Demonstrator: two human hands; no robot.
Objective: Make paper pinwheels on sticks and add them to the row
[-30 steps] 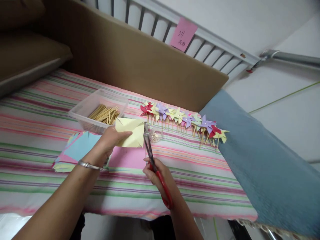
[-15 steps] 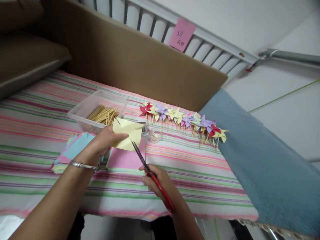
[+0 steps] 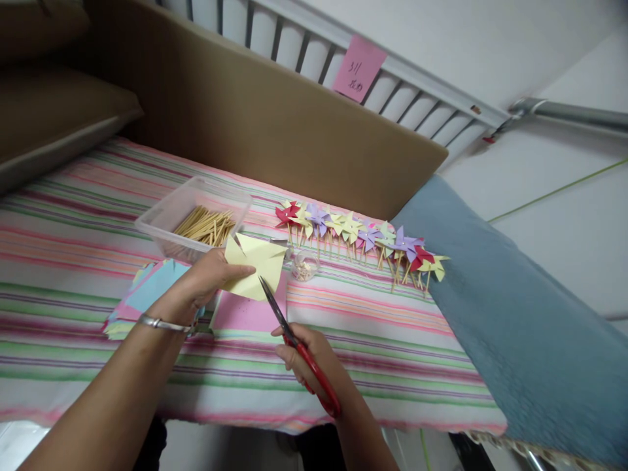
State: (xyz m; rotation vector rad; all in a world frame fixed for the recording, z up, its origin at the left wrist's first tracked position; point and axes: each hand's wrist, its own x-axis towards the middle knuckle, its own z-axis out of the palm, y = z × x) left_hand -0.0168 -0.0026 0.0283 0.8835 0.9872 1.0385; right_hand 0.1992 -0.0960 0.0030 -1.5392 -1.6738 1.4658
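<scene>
My left hand (image 3: 206, 282) pinches a yellow paper square (image 3: 258, 263) and holds it just above the striped cloth (image 3: 373, 340). The square has slits cut in from its corners. My right hand (image 3: 307, 356) is closed round the red handles of a pair of scissors (image 3: 294, 343). The scissor blades point up and left, and their tip meets the lower edge of the yellow square. A silver bangle sits on my left wrist.
A clear plastic tub (image 3: 193, 216) of wooden sticks stands behind the paper. A row of several paper pinwheels (image 3: 360, 239) lies to the right, with a small clear cup (image 3: 304, 267) in front. Coloured paper sheets (image 3: 157, 291) lie under my left hand. A blue blanket (image 3: 515, 340) covers the right side.
The scissors swung from the square's right edge down to its lower edge. My left hand turned the yellow square slightly. My right hand shifted a little left and lower.
</scene>
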